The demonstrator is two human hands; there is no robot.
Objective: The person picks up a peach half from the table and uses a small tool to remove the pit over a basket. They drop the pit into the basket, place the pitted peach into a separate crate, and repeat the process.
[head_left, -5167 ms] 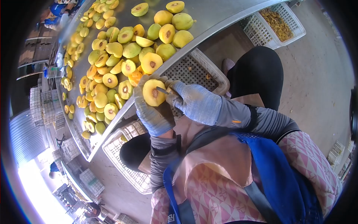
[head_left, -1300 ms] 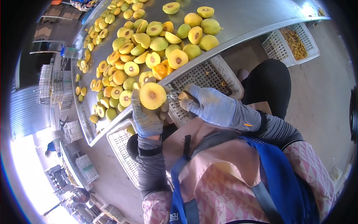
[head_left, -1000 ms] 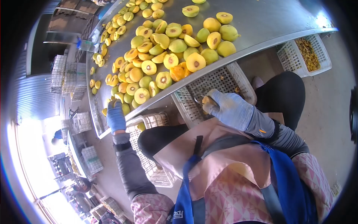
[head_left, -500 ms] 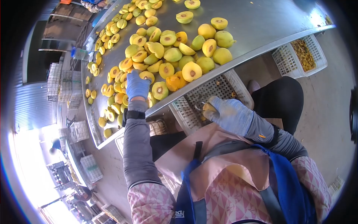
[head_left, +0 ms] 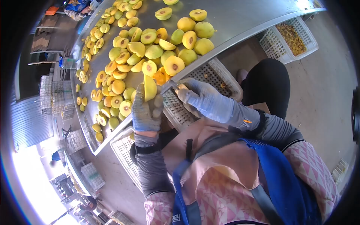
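My left hand (head_left: pixel 147 112), in a blue-grey glove, holds a yellow-green fruit half (head_left: pixel 150 87) upright between thumb and fingers, just off the table's near edge. My right hand (head_left: pixel 208 98), gloved too, is closed around the handle of a small metal tool (head_left: pixel 171 85), whose tip points at the fruit half. A gap remains between the two hands. Many halved yellow and green fruits (head_left: pixel 174 65) lie cut side up or down on the metal table (head_left: pixel 240 26) beyond my hands.
Beneath the table edge is a white perforated crate (head_left: pixel 230 80) with a few scraps. Another crate (head_left: pixel 275 47) holds brown-yellow pieces at the upper right. A third crate (head_left: pixel 122 150) stands lower left. Stacked crates and a person's arm (head_left: pixel 77 15) show farther left.
My left hand has come back from the fruit pile towards my body and now holds a fruit half. My right hand has moved up and left with the tool. The view has shifted.
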